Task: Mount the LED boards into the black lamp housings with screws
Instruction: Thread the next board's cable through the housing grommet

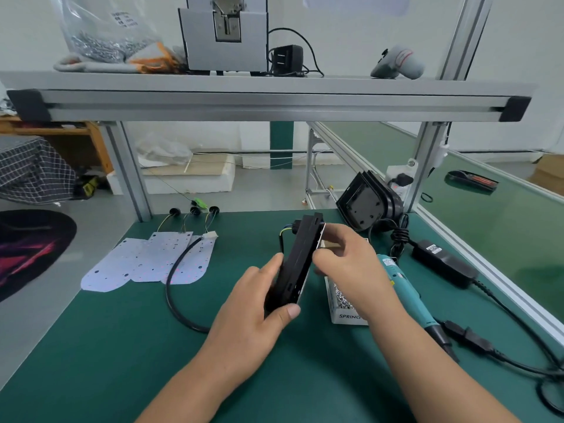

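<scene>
I hold a black lamp housing [297, 261] on edge above the green mat, tilted away from me. My left hand [259, 303] grips its near lower end, thumb across the edge. My right hand [348, 264] pinches the thin white LED board [321, 236] that lies against the housing's right face. A short wire with a black plug [290, 232] sticks out of the housing's far end. Three more white LED boards [146, 261] with wires lie flat at the left. A stack of black housings [366, 201] leans at the back right.
A small box of screws [343, 299] sits just right of my hands, with a teal electric screwdriver [409, 294] beside it. Its black power adapter [444, 264] and cables trail to the right edge. A black cable [174, 288] loops on the mat. An aluminium shelf [274, 99] spans overhead.
</scene>
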{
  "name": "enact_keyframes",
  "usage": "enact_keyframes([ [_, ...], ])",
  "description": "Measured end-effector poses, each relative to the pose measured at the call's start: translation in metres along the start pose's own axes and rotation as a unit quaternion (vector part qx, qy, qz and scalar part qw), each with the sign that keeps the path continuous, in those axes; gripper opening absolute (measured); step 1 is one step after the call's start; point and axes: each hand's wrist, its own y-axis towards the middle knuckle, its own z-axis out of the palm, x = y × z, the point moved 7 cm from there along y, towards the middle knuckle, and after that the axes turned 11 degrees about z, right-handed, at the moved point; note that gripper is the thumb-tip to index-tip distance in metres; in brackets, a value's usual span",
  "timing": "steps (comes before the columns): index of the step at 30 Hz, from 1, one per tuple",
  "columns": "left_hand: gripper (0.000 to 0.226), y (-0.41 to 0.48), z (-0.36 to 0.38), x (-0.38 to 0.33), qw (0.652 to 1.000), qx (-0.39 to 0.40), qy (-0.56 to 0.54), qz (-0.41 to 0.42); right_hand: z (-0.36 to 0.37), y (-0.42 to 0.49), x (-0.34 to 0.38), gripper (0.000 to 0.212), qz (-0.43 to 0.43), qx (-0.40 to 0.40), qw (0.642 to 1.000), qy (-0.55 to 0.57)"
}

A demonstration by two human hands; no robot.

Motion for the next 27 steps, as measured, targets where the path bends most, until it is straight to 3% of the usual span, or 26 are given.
enact_keyframes([
  [4, 0.066, 0.0, -0.012, 0.019, 0.998, -0.04, -0.018, -0.041, -0.003, -0.006, 0.008, 0.055, -0.036, -0.039, 0.999, -0.008],
  [7, 0.048, 0.003, -0.011, 0.013, 0.999, -0.032, -0.038, -0.009, 0.007, -0.01, 0.012, 0.054, -0.084, -0.017, 0.993, -0.075],
  [12, 0.053, 0.002, -0.005, 0.024, 0.99, -0.037, -0.128, -0.046, 0.012, -0.001, 0.001, 0.064, -0.084, 0.026, 0.982, -0.166],
  [17, 0.051, 0.001, -0.003, 0.027, 0.982, -0.034, -0.173, -0.067, 0.007, 0.004, -0.003, 0.071, -0.054, 0.025, 0.981, -0.186],
  [21, 0.046, 0.002, -0.002, 0.027, 0.973, -0.038, -0.213, -0.083, 0.001, 0.005, 0.0, 0.052, -0.069, 0.002, 0.979, -0.193],
  [27, 0.054, 0.004, -0.006, 0.029, 0.971, -0.037, -0.206, -0.115, -0.013, 0.008, 0.0, 0.034, -0.049, -0.037, 0.993, -0.096],
])
